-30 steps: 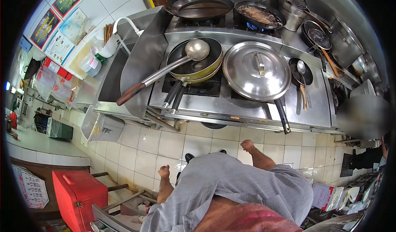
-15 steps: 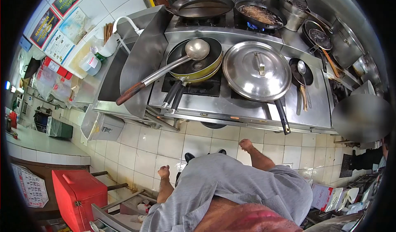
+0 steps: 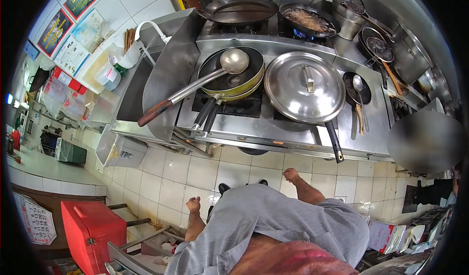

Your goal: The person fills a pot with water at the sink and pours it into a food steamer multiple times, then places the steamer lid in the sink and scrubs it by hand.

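Note:
My left hand (image 3: 193, 204) hangs at my side over the tiled floor, fingers curled in, touching nothing. Loosely closed too, my right hand (image 3: 291, 175) is held over the floor below the stove's front edge. In front of me on the stove are two stacked yellow pans (image 3: 234, 90) with a long ladle (image 3: 195, 85) laid across them. To their right a large steel lid (image 3: 288, 91) covers a pan with a black handle (image 3: 334, 143). Farther right, a small black pan (image 3: 350, 97) holds a spoon (image 3: 358, 83).
At the back, a pan of bubbling food (image 3: 307, 20) sits over a blue flame beside a wide wok (image 3: 239, 10). Pots (image 3: 410, 55) stand at the right. A red cooler (image 3: 93, 231) is behind me at left. Part of another person (image 3: 435, 191) shows at far right.
The view has tilted very slightly. A blurred round patch at the right has shifted a little left. Both my hands keep about the same place and pose.

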The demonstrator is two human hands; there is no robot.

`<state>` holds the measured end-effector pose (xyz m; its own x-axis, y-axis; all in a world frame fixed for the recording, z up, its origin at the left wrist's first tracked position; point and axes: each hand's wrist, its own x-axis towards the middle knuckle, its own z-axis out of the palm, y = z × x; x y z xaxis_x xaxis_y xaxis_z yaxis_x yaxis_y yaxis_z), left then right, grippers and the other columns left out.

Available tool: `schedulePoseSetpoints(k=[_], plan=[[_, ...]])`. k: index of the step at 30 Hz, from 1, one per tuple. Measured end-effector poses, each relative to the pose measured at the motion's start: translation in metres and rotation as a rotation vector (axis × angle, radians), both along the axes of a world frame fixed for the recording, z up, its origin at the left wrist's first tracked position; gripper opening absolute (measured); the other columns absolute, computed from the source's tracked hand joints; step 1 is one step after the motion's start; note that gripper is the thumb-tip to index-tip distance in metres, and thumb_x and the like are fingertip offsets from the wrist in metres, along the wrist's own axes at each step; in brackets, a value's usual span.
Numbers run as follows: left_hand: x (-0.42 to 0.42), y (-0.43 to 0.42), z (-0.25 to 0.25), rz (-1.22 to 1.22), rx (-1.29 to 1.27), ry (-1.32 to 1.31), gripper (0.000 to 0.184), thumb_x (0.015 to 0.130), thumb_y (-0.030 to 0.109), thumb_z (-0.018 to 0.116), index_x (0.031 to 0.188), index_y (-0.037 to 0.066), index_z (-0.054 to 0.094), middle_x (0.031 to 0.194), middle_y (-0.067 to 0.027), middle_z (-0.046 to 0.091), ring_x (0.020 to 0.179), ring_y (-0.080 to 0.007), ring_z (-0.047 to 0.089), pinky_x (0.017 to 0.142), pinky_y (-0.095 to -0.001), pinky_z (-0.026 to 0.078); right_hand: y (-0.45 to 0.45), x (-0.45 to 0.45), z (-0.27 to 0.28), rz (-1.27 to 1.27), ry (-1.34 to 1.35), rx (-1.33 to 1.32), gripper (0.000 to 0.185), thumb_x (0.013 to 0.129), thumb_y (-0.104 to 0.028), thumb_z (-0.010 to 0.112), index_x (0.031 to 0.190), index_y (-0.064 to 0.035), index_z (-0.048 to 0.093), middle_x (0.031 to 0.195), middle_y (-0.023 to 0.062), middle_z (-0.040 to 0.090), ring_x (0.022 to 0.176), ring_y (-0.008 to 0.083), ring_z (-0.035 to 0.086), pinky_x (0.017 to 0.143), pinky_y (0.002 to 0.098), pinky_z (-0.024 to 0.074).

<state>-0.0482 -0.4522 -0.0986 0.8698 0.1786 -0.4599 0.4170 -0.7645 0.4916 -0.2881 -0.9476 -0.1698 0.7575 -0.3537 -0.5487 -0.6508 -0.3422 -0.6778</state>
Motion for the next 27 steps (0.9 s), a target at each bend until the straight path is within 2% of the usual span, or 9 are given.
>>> schedulePoseSetpoints(k=[2, 5, 15, 18, 21, 23, 24, 26, 27], plan=[[0.001, 0.002, 0.000, 0.013, -0.028, 0.040, 0.045, 0.066, 0.033, 0.068, 0.098, 0.002, 0.061, 0.110, -0.0250, 0.046, 0.096, -0.0347, 0.050, 0.086, -0.0402, 0.042, 0.007, 0.011, 0.041, -0.347, 0.243, 0.184, 0.024, 0.076, -0.022, 0.058, 0.090, -0.0025, 0.061, 0.067, 0.0038, 0.057, 0.050, 0.0125, 0.053, 0.040, 0.0265, 0.0425], [0.001, -0.002, 0.008, -0.029, 0.041, 0.050, 0.045, 0.066, 0.033, 0.068, 0.099, 0.003, 0.061, 0.111, -0.0237, 0.045, 0.097, -0.0343, 0.050, 0.086, -0.0397, 0.042, 0.007, 0.013, 0.053, -0.349, 0.223, 0.174, 0.025, 0.076, -0.022, 0.058, 0.091, -0.0026, 0.061, 0.068, 0.0037, 0.057, 0.051, 0.0124, 0.053, 0.040, 0.0261, 0.0426], [-0.001, -0.001, 0.021, 0.023, 0.036, 0.084, 0.047, 0.065, 0.032, 0.069, 0.101, 0.004, 0.060, 0.112, -0.0232, 0.045, 0.100, -0.0342, 0.048, 0.088, -0.0402, 0.041, 0.004, 0.023, 0.066, -0.335, 0.228, 0.180, 0.025, 0.075, -0.022, 0.059, 0.090, -0.0023, 0.062, 0.067, 0.0043, 0.057, 0.051, 0.0127, 0.053, 0.041, 0.0267, 0.0425], [-0.005, 0.009, 0.021, 0.010, 0.075, 0.059, 0.047, 0.065, 0.032, 0.069, 0.102, 0.004, 0.060, 0.113, -0.0232, 0.045, 0.100, -0.0345, 0.048, 0.089, -0.0399, 0.040, 0.005, 0.028, 0.063, -0.292, 0.229, 0.203, 0.022, 0.075, -0.021, 0.058, 0.087, -0.0027, 0.061, 0.068, 0.0042, 0.057, 0.052, 0.0128, 0.053, 0.041, 0.0272, 0.0419], [-0.003, 0.032, -0.002, 0.032, -0.001, 0.062, 0.048, 0.064, 0.033, 0.069, 0.102, 0.005, 0.060, 0.112, -0.0231, 0.046, 0.100, -0.0348, 0.048, 0.090, -0.0396, 0.039, 0.007, 0.040, 0.066, -0.263, 0.247, 0.150, 0.020, 0.075, -0.020, 0.058, 0.086, -0.0029, 0.060, 0.067, 0.0038, 0.056, 0.051, 0.0128, 0.053, 0.040, 0.0271, 0.0408], [0.002, 0.034, 0.003, -0.060, 0.102, 0.127, 0.049, 0.064, 0.033, 0.070, 0.103, 0.005, 0.060, 0.113, -0.0230, 0.046, 0.100, -0.0351, 0.048, 0.090, -0.0398, 0.039, 0.011, 0.048, 0.071, -0.271, 0.184, 0.147, 0.020, 0.074, -0.018, 0.057, 0.087, -0.0032, 0.060, 0.067, 0.0036, 0.056, 0.051, 0.0128, 0.052, 0.039, 0.0267, 0.0401], [0.001, 0.036, 0.005, 0.008, 0.073, 0.125, 0.049, 0.064, 0.033, 0.070, 0.103, 0.005, 0.059, 0.115, -0.0226, 0.045, 0.100, -0.0348, 0.048, 0.090, -0.0401, 0.039, 0.013, 0.053, 0.073, -0.277, 0.184, 0.140, 0.020, 0.074, -0.018, 0.057, 0.087, -0.0032, 0.060, 0.067, 0.0036, 0.056, 0.051, 0.0128, 0.052, 0.039, 0.0267, 0.0401], [0.010, 0.040, 0.005, 0.036, 0.018, 0.145, 0.049, 0.064, 0.033, 0.070, 0.104, 0.005, 0.059, 0.115, -0.0225, 0.044, 0.101, -0.0348, 0.048, 0.090, -0.0402, 0.039, 0.022, 0.063, 0.076, -0.245, 0.174, 0.023, 0.020, 0.074, -0.021, 0.056, 0.082, -0.0035, 0.063, 0.066, 0.0081, 0.061, 0.049, 0.0177, 0.056, 0.047, 0.0320, 0.0482], [0.015, 0.046, 0.005, 0.073, -0.028, 0.165, 0.049, 0.064, 0.032, 0.070, 0.104, 0.005, 0.059, 0.115, -0.0224, 0.044, 0.102, -0.0348, 0.047, 0.091, -0.0403, 0.039, 0.028, 0.067, 0.077, -0.244, 0.176, 0.017, 0.020, 0.074, -0.021, 0.056, 0.082, -0.0035, 0.063, 0.066, 0.0081, 0.061, 0.049, 0.0177, 0.056, 0.047, 0.0320, 0.0482]])
